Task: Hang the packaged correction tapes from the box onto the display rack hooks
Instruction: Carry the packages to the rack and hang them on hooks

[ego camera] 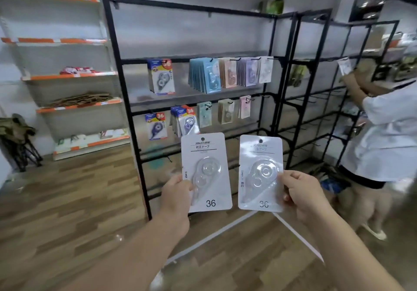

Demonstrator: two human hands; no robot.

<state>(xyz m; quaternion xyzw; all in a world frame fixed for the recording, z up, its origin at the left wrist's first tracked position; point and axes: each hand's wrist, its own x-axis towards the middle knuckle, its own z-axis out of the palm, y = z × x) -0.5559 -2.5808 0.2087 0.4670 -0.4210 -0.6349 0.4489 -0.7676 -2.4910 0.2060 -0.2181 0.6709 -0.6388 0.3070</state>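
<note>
Two white packaged correction tapes are held upright, side by side, in front of the black display rack (126,101): the left pack (206,172) is pinched by the left hand (178,191), the right pack (260,173) by the right hand (300,191). Hanging packs (204,75) are seen on the rack's middle hooks. The right pack's print is blurred by glare.

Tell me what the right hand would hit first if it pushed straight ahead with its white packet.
Likely the black metal display rack. The right hand holds a white carded correction tape packet upright, facing the rack's lower bars. Nothing shows between them, though depth is unclear from this one view.
</note>
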